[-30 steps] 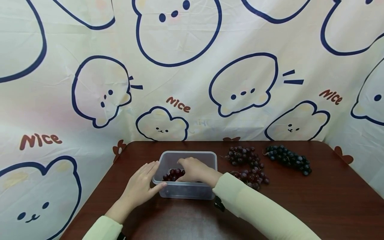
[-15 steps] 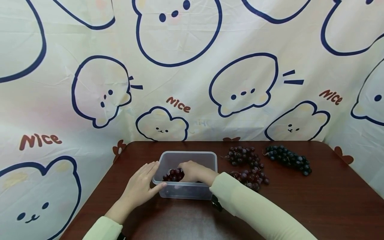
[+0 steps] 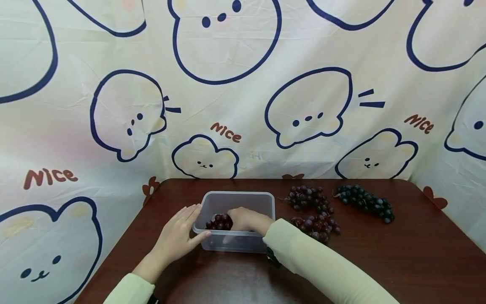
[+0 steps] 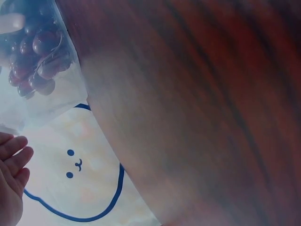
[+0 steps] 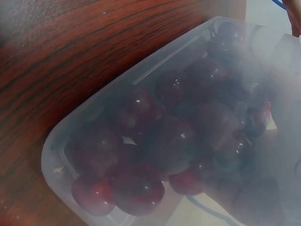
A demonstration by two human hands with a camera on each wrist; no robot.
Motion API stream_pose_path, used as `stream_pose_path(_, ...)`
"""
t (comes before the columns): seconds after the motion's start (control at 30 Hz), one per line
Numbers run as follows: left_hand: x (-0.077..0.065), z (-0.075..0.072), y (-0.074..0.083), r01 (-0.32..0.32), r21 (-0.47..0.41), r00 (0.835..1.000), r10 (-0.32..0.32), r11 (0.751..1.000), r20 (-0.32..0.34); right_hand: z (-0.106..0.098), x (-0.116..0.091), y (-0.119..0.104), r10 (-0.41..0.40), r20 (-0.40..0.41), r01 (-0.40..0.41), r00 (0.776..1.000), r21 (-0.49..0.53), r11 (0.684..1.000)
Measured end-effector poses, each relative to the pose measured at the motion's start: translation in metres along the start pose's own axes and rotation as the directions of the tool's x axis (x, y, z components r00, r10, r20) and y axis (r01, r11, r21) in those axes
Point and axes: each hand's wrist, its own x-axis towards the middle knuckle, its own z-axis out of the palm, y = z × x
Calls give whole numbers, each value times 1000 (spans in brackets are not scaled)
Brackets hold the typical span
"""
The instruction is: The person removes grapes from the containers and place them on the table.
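Note:
A clear plastic box (image 3: 237,242) stands on the dark wooden table, with a bunch of red grapes (image 3: 219,222) inside it. My left hand (image 3: 178,234) rests at the box's left front corner, fingers straight along the left side and thumb on the front rim. My right hand (image 3: 247,219) reaches down into the box, right beside the grapes. Its fingers are mostly hidden behind the cloudy front wall, so I cannot tell whether they grip the bunch. Through the wall in the right wrist view, the grapes (image 5: 171,141) lie along the box bottom.
Right of the box lie red grape bunches, one farther back (image 3: 305,197) and one nearer (image 3: 320,227), partly behind the right sleeve (image 3: 303,249). A long dark grape bunch (image 3: 364,202) sits at the far right. A patterned cloth (image 3: 250,105) hangs behind the table (image 3: 402,253).
My right hand has sunk lower into the box, and its raised fingers have dipped out of sight. The right sleeve has shifted slightly left. My left hand has stayed in place.

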Motion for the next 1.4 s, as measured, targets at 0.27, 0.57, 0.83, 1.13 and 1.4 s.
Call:
stream_pose_path(0.27, 1, 0, 0, 14, 4, 1000, -14, 1000, 15, 2, 2, 0, 22, -16, -22, 1000, 2, 1000)
stream_pose_path(0.57, 1, -1, 0, 11, -2, 1000, -11, 1000, 24, 1, 3, -3, 33, -18, -34, 999, -32, 999)
stream_pose_path(0.83, 1, 1, -1, 1, 0, 1000, -1, 1000, 4, 5, 6, -1, 28, -53, -32, 998, -73, 997)
stream_pose_path(1.13, 1, 2, -2, 3, 5, 1000, -3, 1000, 5, 3, 3, -1, 37, -75, -40, 996, -34, 999)
stream_pose_path(1.4, 1, 1, -1, 2, 6, 1000, -2, 1000, 4, 2, 3, -1, 30, -132, -37, 991, -47, 998)
